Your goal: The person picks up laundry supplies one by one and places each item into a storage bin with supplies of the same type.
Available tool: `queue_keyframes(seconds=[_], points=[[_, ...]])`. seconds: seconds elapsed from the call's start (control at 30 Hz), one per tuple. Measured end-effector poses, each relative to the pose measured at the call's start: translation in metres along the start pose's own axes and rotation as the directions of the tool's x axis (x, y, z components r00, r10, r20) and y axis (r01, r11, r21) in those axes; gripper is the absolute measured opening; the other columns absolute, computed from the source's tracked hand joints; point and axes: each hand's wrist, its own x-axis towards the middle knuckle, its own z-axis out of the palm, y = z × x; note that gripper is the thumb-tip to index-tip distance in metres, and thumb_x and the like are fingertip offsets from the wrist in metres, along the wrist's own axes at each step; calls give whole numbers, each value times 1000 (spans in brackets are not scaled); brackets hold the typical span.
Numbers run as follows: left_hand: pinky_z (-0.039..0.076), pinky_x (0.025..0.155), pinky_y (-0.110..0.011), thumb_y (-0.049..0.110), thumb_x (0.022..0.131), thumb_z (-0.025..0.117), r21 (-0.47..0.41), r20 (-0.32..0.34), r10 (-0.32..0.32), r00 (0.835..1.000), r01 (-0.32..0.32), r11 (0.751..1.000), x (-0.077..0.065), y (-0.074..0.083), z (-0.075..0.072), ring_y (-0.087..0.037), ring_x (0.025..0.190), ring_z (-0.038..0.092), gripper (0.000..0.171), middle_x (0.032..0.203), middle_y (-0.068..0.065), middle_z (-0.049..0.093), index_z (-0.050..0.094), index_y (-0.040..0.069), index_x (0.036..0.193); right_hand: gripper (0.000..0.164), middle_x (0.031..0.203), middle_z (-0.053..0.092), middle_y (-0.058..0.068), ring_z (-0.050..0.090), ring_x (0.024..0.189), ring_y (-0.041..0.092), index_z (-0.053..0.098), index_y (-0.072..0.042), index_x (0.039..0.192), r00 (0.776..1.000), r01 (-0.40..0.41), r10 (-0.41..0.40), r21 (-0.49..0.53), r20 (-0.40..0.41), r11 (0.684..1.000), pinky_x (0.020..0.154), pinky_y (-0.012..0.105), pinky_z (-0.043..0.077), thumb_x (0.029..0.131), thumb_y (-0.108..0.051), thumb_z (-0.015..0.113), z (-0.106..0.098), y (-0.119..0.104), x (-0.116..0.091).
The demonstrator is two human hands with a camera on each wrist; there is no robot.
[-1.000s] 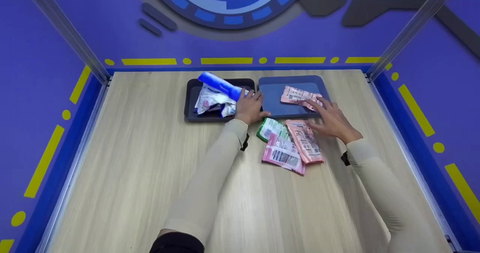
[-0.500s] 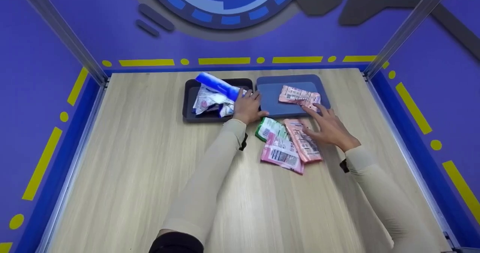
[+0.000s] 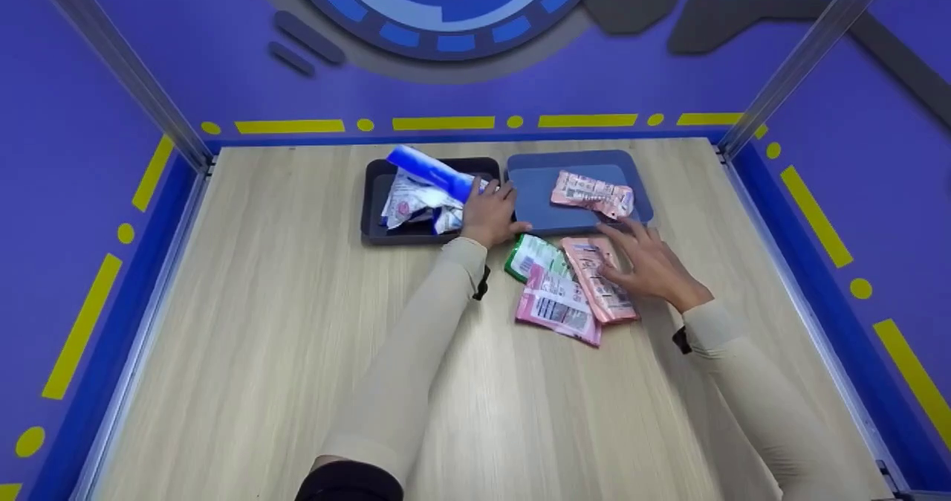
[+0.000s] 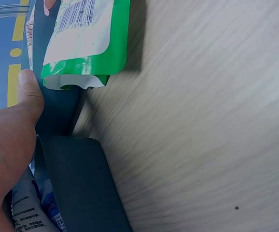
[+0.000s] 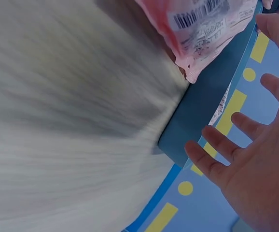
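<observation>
My left hand [image 3: 489,215] rests at the right end of a dark tray [image 3: 371,238]. Its fingers lie over the end of a blue-and-white packet [image 3: 427,172], and its thumb sticks out straight toward the blue-grey tray [image 3: 531,189]. My right hand [image 3: 654,267], fingers spread and holding nothing, hovers by that tray's front right corner. A salmon-pink packet [image 3: 593,193] lies inside the blue-grey tray. Below the hand is another salmon packet [image 3: 605,289], beside a pink packet [image 3: 559,311] and a green-and-white packet [image 4: 84,38]. The left fingertips are hidden in the left wrist view.
More white-and-blue packets [image 3: 405,200] lie in the dark tray. Both trays stand side by side toward the back of the wooden table [image 3: 282,322]. Blue panels with yellow marks [image 3: 442,123] enclose the back and sides.
My right hand has drawn back from the salmon packet in the blue-grey tray, toward the tray's front edge. The left hand and the packets stay where they were.
</observation>
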Motion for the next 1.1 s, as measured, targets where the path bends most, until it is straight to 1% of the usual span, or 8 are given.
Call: queue_keyframes(seconds=[0.13, 0.23, 0.4, 0.57, 0.67, 0.73, 0.97, 1.1], points=[[8, 127, -52, 74, 95, 47, 1, -1, 2, 1000, -2, 1000, -1, 0, 0, -24, 152, 28, 86, 166, 2, 34, 39, 18, 160, 86, 167, 21, 18, 23, 146, 55, 34, -34, 162, 999, -28, 27, 13, 32, 1000, 105, 80, 31, 89, -64, 68, 4, -3, -3], [7, 127, -52, 75, 95, 46, 3, 2, 4, 1000, -4, 1000, -1, 0, 0, -24, 152, 28, 87, 166, 1, 34, 39, 18, 160, 87, 169, 18, 16, 21, 148, 54, 33, -36, 161, 998, -42, 41, 25, 44, 999, 104, 81, 30, 88, -69, 66, 5, -6, -5], [8, 127, -53, 75, 95, 46, 3, -3, 7, 1000, -7, 1000, 0, 0, 1, -25, 152, 29, 87, 165, 1, 35, 39, 18, 160, 86, 167, 21, 17, 30, 143, 52, 35, -35, 161, 999, -15, 14, 28, 39, 999, 103, 78, 36, 88, -69, 66, 8, -11, -9], [8, 127, -53, 75, 94, 45, -4, -4, 7, 1000, -7, 1000, -1, -1, 1, -25, 152, 29, 87, 165, 1, 35, 40, 17, 160, 89, 166, 22, 17, 36, 139, 50, 31, -38, 162, 997, -35, 34, 18, 72, 999, 103, 75, 39, 87, -73, 63, 11, -17, -12], [7, 127, -52, 75, 94, 46, -11, -3, 4, 1000, -4, 1000, -1, -1, 1, -25, 152, 28, 87, 166, 1, 34, 40, 17, 160, 89, 165, 23, 17, 36, 139, 49, 30, -40, 162, 995, -46, 44, 18, 88, 999, 103, 75, 39, 86, -75, 62, 13, -21, -14], [7, 127, -53, 75, 95, 46, -10, -4, 3, 1000, -3, 1000, -1, -1, 2, -24, 153, 28, 87, 166, 1, 34, 39, 17, 160, 89, 165, 24, 19, 37, 139, 50, 30, -38, 162, 995, -35, 33, 21, 91, 999, 103, 75, 38, 87, -74, 63, 14, -22, -16], [7, 127, -53, 75, 94, 45, 0, -5, 2, 1000, -2, 1000, 1, -1, 3, -25, 153, 28, 87, 166, 1, 33, 40, 18, 160, 91, 165, 23, 22, 30, 143, 54, 30, -38, 162, 989, -56, 52, 28, 139, 998, 107, 79, 31, 85, -77, 61, 17, -25, -19], [8, 127, -53, 75, 94, 45, 6, -7, 2, 1000, -2, 1000, 1, 0, 3, -24, 152, 29, 87, 166, 1, 34, 40, 18, 159, 94, 163, 26, 25, 32, 142, 55, 30, -36, 162, 987, -52, 50, 9, 149, 999, 107, 78, 31, 84, -80, 59, 20, -25, -19]])
